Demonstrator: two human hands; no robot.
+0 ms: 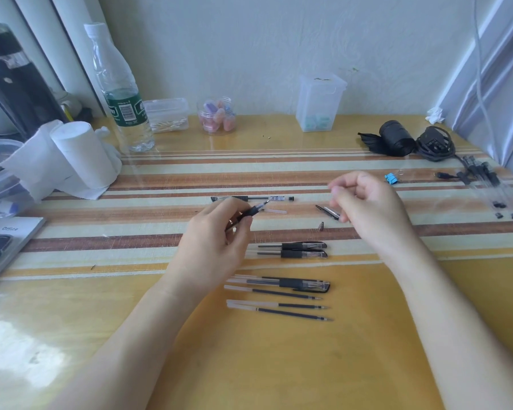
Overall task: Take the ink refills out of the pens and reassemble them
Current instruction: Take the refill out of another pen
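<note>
Across the yellow desk (pixel 279 365) runs a striped band, and that's where the action sits. Back left, a tissue roll (pixel 80 155) and a water bottle (pixel 122 93) stand upright.

Now the hands. The left hand (pixel 216 241) has its grip closed on a pen barrel (pixel 251 213), pinched at the black rubber sleeve. The barrel's long axis slants up and to the right, and its lower end is hidden behind the fingers. The right hand (pixel 365 202) hovers near it with fingers curled, but it's motion-blurred. It may be pinching something small; I can't tell.

Far right, a heap of pens (pixel 483 179) fades into glare and is hard to count. Beyond the left hand, one whole pen (pixel 249 198) lies left to right. Nearer, two capped pens (pixel 296 250) lie side by side, caps to the right, with another pen (pixel 296 284) below them the same way. Nearest of all, three ink refills (pixel 279 304) lie parallel, tips pointing right. Under the right hand a black cap (pixel 326 211) lies partly covered, and a tiny metal tip (pixel 321 225) sits alone just beside it.
</note>
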